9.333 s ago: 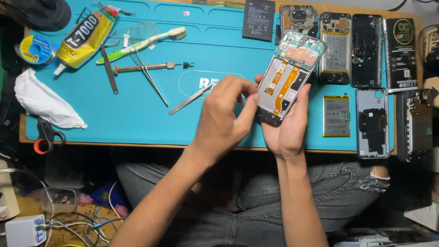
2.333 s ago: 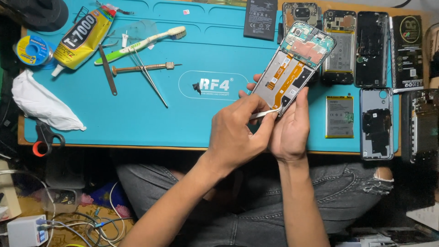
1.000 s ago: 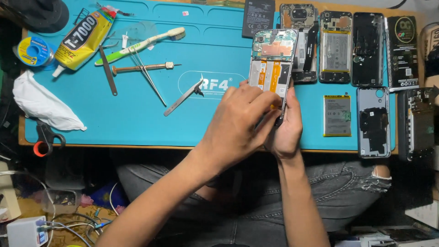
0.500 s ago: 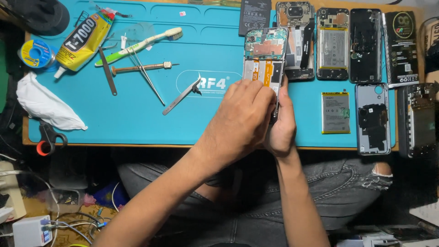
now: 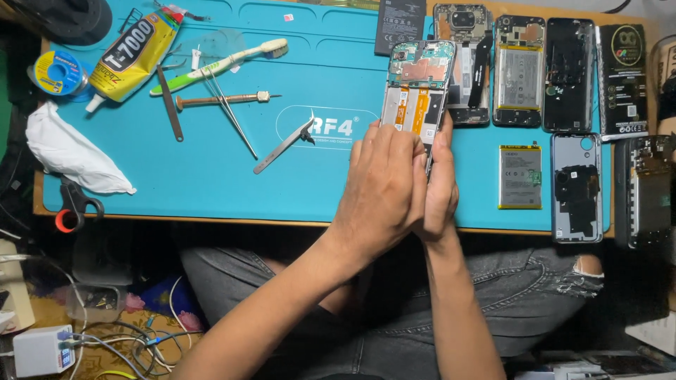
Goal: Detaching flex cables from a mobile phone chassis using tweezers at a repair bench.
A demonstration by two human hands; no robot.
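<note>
An opened phone (image 5: 417, 90) with its green board and orange flex cables showing lies upright on the blue work mat (image 5: 211, 176). My left hand (image 5: 384, 188) covers its lower half, fingers pressed flat on it. Beside it, my right hand (image 5: 441, 184) grips the phone's right edge, its fingers running up along the side. The phone's bottom end is hidden under both hands. Bent metal tweezers (image 5: 285, 144) lie loose on the mat to the left of my hands.
A glue tube (image 5: 130, 56), toothbrush (image 5: 218, 63), screwdriver (image 5: 222, 100), solder reel (image 5: 60, 70), white cloth (image 5: 70, 151) and scissors (image 5: 74, 204) sit at the left. Several dismantled phones (image 5: 517, 70), a loose battery (image 5: 520, 176) and a back cover (image 5: 576, 186) fill the right.
The phone went from tilted in my right hand to upright on the mat. My left hand put the tweezers down on the mat and now rests over the phone's lower half.
</note>
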